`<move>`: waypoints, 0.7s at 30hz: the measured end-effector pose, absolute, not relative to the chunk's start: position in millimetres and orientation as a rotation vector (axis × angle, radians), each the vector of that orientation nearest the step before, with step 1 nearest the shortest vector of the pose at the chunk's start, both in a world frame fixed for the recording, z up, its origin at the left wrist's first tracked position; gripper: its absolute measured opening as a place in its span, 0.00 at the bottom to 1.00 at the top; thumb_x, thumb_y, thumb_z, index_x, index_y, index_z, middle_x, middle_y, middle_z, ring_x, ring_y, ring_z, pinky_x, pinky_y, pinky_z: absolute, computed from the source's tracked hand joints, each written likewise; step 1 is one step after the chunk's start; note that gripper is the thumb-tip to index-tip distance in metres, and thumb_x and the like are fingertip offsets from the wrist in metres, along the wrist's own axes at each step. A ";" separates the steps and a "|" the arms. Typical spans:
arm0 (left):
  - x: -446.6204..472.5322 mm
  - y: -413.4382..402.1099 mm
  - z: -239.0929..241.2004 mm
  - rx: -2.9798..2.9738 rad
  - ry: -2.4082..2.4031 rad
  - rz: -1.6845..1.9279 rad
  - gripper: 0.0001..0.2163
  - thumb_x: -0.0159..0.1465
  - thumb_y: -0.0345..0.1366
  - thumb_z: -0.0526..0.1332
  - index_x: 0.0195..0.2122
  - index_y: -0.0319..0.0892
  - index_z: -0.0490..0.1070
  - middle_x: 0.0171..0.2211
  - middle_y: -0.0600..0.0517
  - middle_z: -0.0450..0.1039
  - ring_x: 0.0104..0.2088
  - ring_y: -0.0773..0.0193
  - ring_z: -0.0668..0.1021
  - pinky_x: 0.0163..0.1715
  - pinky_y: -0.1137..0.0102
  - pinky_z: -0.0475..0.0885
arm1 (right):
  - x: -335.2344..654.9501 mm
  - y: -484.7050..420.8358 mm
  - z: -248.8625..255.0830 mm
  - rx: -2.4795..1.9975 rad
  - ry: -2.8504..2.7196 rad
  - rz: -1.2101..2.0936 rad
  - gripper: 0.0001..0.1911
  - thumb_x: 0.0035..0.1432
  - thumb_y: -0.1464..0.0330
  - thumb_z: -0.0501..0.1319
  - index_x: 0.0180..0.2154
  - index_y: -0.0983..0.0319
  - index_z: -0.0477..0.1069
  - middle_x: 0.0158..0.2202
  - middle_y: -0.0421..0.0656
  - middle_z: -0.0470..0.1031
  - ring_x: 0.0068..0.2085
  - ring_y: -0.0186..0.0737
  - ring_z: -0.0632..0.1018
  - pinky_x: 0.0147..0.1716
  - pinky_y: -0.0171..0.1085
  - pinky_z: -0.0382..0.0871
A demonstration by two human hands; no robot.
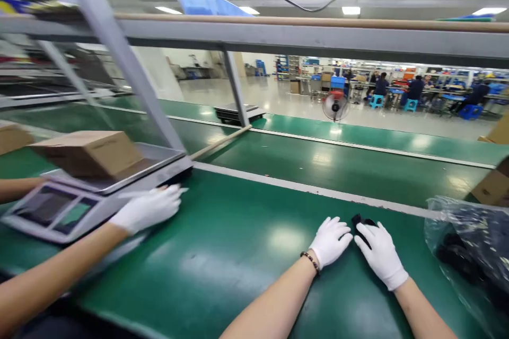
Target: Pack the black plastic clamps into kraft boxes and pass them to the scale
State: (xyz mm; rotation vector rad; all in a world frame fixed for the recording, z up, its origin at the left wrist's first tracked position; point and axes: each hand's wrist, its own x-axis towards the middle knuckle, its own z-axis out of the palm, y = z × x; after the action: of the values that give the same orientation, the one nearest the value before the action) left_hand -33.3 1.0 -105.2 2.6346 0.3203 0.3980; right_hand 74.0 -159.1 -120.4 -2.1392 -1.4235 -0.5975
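My left hand (331, 241), in a white glove with a beaded bracelet at the wrist, lies over the green work surface (238, 254), its fingers stretched out and holding nothing that I can see. Just beside it, my gloved right hand (380, 255) has its fingers curled over a small black item (357, 219). Most of that item is hidden under the fingers, so its kind does not show. To the right lies a clear plastic bag (473, 238) with black things inside.
At left, a co-worker's gloved hand (149, 209) is near a weighing scale (75, 209) bearing a cardboard box (93, 151). A metal frame bar (298, 37) crosses overhead. Beyond the conveyor belt (338, 161) stand a fan (335, 106) and seated people. Another carton (493, 185) sits at right.
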 end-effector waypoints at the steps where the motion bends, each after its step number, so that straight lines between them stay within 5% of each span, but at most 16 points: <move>1: -32.8 2.1 -104.7 2.626 0.295 0.401 0.15 0.68 0.43 0.51 0.48 0.51 0.75 0.53 0.54 0.74 0.61 0.57 0.67 0.65 0.55 0.53 | 75.1 -160.2 -115.6 -2.202 -1.380 -0.604 0.19 0.67 0.59 0.51 0.53 0.60 0.69 0.48 0.48 0.76 0.50 0.48 0.75 0.58 0.55 0.60; 6: -22.8 15.7 -104.3 2.584 0.204 0.369 0.17 0.68 0.43 0.50 0.48 0.46 0.75 0.53 0.50 0.74 0.60 0.54 0.69 0.64 0.50 0.55 | 95.1 -172.6 -95.6 -2.553 -1.026 -0.645 0.20 0.68 0.63 0.48 0.54 0.64 0.67 0.54 0.51 0.71 0.55 0.48 0.71 0.60 0.50 0.56; 12: -19.9 20.1 -98.8 2.567 0.222 0.289 0.19 0.68 0.45 0.48 0.49 0.45 0.75 0.54 0.50 0.74 0.61 0.54 0.68 0.64 0.51 0.56 | 124.6 -235.4 -66.2 -2.911 -0.335 -0.574 0.15 0.56 0.70 0.58 0.45 0.67 0.71 0.41 0.55 0.74 0.46 0.58 0.74 0.47 0.58 0.62; 17: -20.4 19.1 -92.9 2.560 0.261 0.221 0.19 0.68 0.45 0.48 0.50 0.46 0.74 0.55 0.53 0.72 0.62 0.57 0.66 0.66 0.55 0.52 | 149.4 -276.8 -44.7 -3.061 -0.004 -0.540 0.18 0.56 0.74 0.56 0.49 0.67 0.70 0.56 0.63 0.64 0.59 0.65 0.63 0.53 0.59 0.52; 21: -21.2 18.8 -91.1 2.569 0.261 0.211 0.19 0.68 0.45 0.47 0.49 0.46 0.75 0.55 0.53 0.73 0.62 0.57 0.67 0.66 0.56 0.52 | 168.5 -287.8 -25.7 -3.106 0.078 -0.403 0.19 0.60 0.71 0.57 0.53 0.62 0.68 0.59 0.59 0.61 0.62 0.65 0.57 0.55 0.63 0.46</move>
State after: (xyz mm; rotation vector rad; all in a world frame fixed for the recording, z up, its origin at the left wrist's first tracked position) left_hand -21.2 18.8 -91.1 2.5687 0.2612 0.2106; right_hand 168.5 -287.8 -25.7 -3.1057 0.0777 -0.4029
